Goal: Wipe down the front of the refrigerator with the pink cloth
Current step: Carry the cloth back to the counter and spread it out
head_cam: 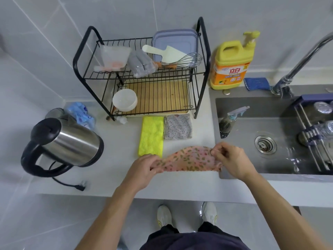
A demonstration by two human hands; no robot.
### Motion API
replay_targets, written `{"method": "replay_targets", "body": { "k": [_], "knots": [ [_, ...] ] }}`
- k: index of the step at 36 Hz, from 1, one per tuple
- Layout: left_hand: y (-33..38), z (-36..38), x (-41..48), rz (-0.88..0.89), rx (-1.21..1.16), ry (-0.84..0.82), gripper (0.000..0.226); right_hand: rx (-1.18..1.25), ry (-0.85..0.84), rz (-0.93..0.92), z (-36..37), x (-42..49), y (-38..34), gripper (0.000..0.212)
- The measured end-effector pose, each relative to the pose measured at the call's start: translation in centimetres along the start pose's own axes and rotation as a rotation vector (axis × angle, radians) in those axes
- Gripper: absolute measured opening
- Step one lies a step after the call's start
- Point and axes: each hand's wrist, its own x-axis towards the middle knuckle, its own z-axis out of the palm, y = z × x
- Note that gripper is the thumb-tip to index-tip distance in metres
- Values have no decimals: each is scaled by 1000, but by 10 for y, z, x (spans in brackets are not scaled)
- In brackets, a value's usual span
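The pink cloth (191,159), printed with small leaves and flowers, is stretched between both hands just above the white counter (115,156). My left hand (144,170) pinches its left end and my right hand (232,161) pinches its right end, near the sink's corner. No refrigerator appears in this view.
A yellow cloth (151,136) and a grey flowered cloth (177,127) lie behind the pink one. A black dish rack (144,73) stands at the back, a steel kettle (66,141) at left with its cord. The sink (270,127) at right holds a spray bottle (230,121); a yellow detergent bottle (232,65) stands behind.
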Motion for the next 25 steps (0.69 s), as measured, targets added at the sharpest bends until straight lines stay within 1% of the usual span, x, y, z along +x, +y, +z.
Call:
{"method": "replay_targets", "body": {
  "k": [1,3,5,9,12,15,16,19,21,23,25],
  "knots": [
    [0,2,-2,12,28,27,11,13,0,-3,-3,-1,0,7],
    [-3,2,-6,4,75,76,13,2,-8,-23,-10,-4,0,13],
    [-6,-1,-9,17,101,85,21,6,-41,-27,-18,-8,3,20],
    [-5,-14,-16,8,105,-45,22,40,-149,-9,-34,-14,13,22],
    [5,-27,-21,-90,84,-182,26,59,-216,-14,-40,-18,14,25],
    [8,-38,-25,-166,9,-235,21,81,-257,-20,-43,-20,10,6],
    [8,-41,-25,-186,-20,-237,18,105,-261,-29,-45,-21,9,7],
    [12,-46,-24,-245,-165,-233,13,234,-309,-18,-48,-25,9,20],
    [14,-47,-22,-255,-262,-247,15,276,-316,11,-46,-25,9,31],
    [10,-44,-18,-281,-393,-273,18,320,-272,51,-39,-21,13,33],
    [1,-35,-12,-319,-454,-243,18,366,-196,100,-28,-15,15,31]
  ]
}}
